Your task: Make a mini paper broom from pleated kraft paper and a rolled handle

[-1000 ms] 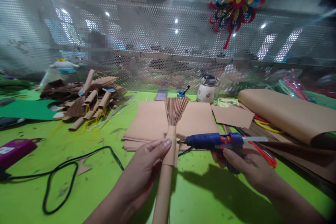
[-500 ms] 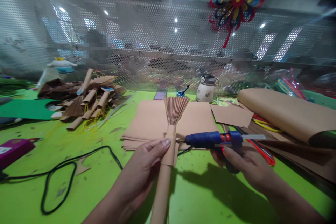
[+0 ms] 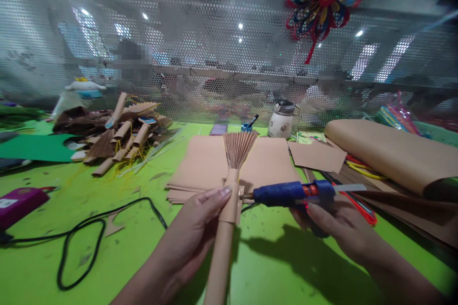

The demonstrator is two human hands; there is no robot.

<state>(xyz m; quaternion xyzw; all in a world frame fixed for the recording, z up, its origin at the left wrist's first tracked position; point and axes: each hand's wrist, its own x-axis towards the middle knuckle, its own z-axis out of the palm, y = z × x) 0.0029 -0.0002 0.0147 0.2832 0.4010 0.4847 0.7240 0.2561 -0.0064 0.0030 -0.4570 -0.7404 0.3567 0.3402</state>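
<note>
My left hand [image 3: 195,231] is wrapped round a rolled tan paper tube [image 3: 222,252] topped by a pleated brown paper fan [image 3: 239,147]. The tube stands upright above the green table [image 3: 118,257]. My right hand [image 3: 331,221] grips a blue hot glue gun [image 3: 291,194] held level. Its nozzle points left and touches the loose paper flap at the tube's upper end, just beside my left fingertips.
A stack of tan paper sheets [image 3: 200,167] lies behind the tube. A pile of finished paper fans [image 3: 121,136] sits at the far left. A black cable [image 3: 82,238] loops on the left, a paper roll [image 3: 393,152] lies right, and a white jar [image 3: 281,124] stands by the mesh screen.
The glue gun's nozzle has moved a little left, closing the small gap to the tube. My left hand holds the tube in nearly the same place.
</note>
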